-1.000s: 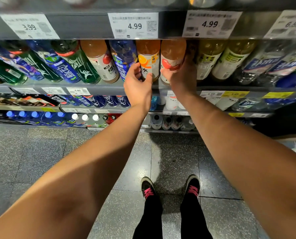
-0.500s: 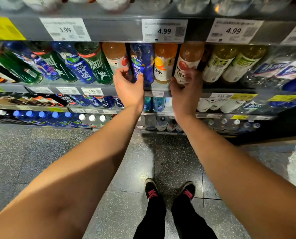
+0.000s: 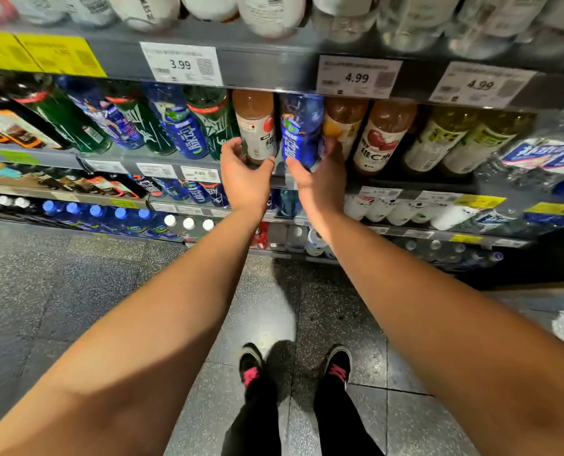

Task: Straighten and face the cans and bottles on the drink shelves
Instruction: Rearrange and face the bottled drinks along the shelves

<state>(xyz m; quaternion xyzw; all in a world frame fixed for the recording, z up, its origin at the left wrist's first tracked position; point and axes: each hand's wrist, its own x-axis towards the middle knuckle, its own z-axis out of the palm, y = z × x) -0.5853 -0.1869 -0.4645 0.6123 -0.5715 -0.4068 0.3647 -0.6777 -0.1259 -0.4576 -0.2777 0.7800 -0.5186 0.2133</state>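
Gripping neighbouring upright bottles on the middle shelf [image 3: 162,159], the left hand [image 3: 245,179] curls fingers round the orange bottle [image 3: 256,130]; the right hand [image 3: 321,179] wraps the blue bottle [image 3: 300,133], just right of it.

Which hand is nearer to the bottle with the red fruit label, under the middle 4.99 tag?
The right hand. It grips the blue bottle, two places left of the red-fruit bottle. The left hand is farther left, on another bottle.

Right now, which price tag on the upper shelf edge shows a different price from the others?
The leftmost white paper price tag, reading 3.99; the two white tags to its right read 4.99.
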